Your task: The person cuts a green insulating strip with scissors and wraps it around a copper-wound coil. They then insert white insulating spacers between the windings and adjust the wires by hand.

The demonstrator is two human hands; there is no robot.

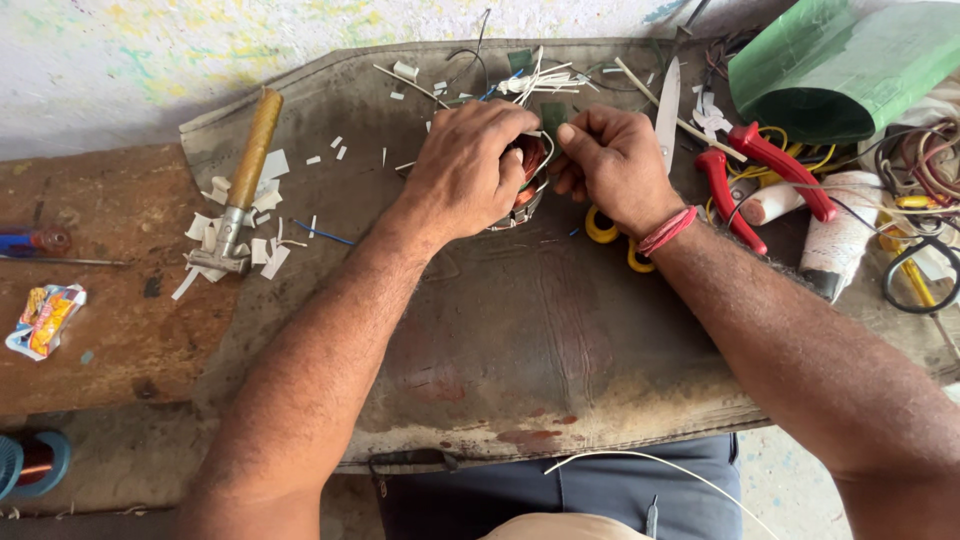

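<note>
Copper-wound motor stator (528, 170) rests at mid-mat (500, 330), clamped under the left hand (465, 170) to steady it; right hand (610, 160) pinches a green insulation strip (553, 118) at its slot. Hammer (240, 185) and red pliers (760, 170) lie aside.

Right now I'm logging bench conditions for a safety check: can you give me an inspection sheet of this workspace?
Surface: worn leather mat over a stained bench.
Job's things: small coil with reddish windings, under both hands.
Clutter: hammer, paper scraps, red pliers, knife, green roll, wrapper.
Grips: left hand cups the coil; right hand pinches at its edge.
Cables: tangled wires at right; blue spool.
Surroundings: paint-flecked white wall.
</note>
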